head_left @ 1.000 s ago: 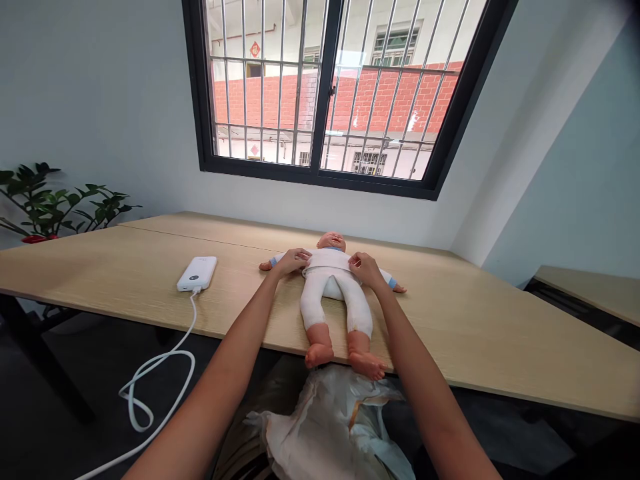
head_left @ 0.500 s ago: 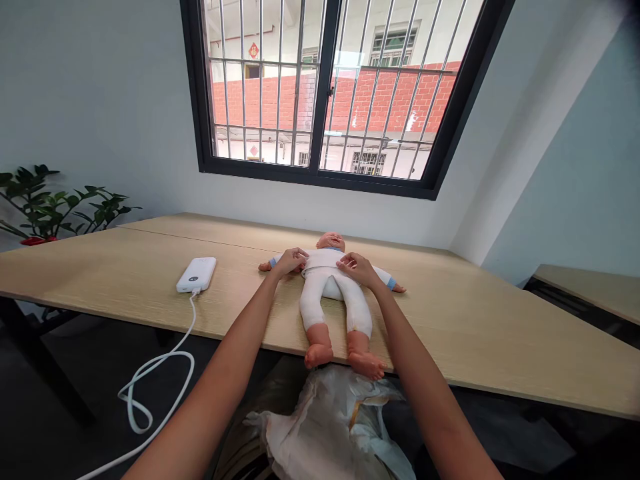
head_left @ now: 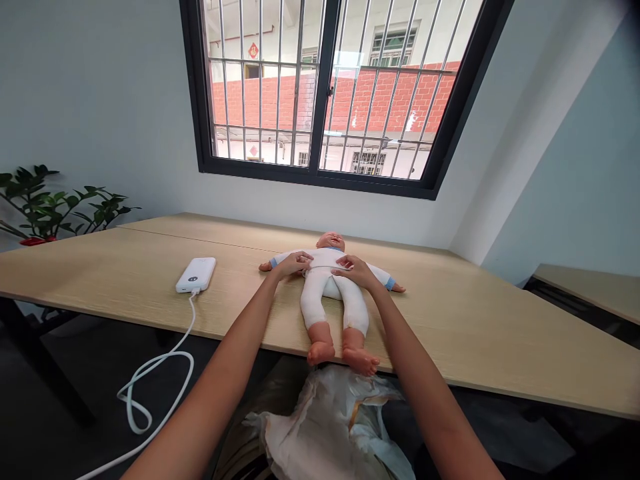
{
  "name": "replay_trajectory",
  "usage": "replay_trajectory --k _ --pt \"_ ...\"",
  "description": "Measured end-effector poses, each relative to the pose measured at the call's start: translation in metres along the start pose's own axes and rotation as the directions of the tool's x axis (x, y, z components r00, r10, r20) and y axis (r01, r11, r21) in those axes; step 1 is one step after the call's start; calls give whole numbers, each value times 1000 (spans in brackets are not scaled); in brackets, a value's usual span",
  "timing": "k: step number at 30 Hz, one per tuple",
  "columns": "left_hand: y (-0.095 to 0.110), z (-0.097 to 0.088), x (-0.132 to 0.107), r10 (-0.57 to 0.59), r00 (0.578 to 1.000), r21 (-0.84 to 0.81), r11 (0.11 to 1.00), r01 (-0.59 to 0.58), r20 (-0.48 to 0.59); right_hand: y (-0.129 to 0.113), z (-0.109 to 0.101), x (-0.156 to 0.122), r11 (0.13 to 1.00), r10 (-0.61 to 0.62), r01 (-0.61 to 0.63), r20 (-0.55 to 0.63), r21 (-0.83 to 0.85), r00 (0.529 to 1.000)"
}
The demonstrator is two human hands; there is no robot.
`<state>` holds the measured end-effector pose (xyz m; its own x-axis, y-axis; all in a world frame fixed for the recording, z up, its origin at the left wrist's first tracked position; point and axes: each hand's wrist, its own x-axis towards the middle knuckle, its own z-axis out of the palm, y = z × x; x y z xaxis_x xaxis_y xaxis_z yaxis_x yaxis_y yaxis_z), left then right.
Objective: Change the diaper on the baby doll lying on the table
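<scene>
A baby doll (head_left: 313, 300) in a white outfit with blue cuffs lies on its back on the table, its feet at the front edge and its head toward the window. My left hand (head_left: 294, 264) touches the side of the doll's waist, fingers stretched over the white top (head_left: 327, 257). On the other side, my right hand (head_left: 354, 271) rests at the waist with its fingers apart, near the hem. Some fingertips are too small to make out clearly. Below the table edge, an opened white diaper (head_left: 310, 427) lies across my lap.
A white power bank (head_left: 197, 275) lies on the wooden table (head_left: 475, 320) to the left, its white cable (head_left: 187, 360) looping down over the front edge. A potted plant (head_left: 55, 203) stands at the far left. Behind the table is a barred window (head_left: 320, 170).
The doll's legs have shifted slightly left and closer together. My right hand has slid a little left and down along the waist; my left hand has moved slightly right.
</scene>
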<state>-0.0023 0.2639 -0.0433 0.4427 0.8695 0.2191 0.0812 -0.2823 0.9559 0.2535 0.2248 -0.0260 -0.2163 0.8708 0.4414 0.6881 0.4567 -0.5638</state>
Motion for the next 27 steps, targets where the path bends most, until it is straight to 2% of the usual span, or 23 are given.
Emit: replay_trajectory --k 3,9,19,27 --pt "1 0 -1 -2 1000 9 1000 2 18 -3 0 -2 999 11 -11 -20 36 1000" --pt "4 3 -4 -16 1000 47 999 17 -25 -5 -1 -7 996 39 -38 -15 82 999" --pt "-7 4 3 19 999 33 999 -18 -32 7 6 -1 988 29 -26 -13 155 1000" --pt "-9 11 5 -43 996 47 998 47 -80 12 5 1 984 -15 14 4 179 1000"
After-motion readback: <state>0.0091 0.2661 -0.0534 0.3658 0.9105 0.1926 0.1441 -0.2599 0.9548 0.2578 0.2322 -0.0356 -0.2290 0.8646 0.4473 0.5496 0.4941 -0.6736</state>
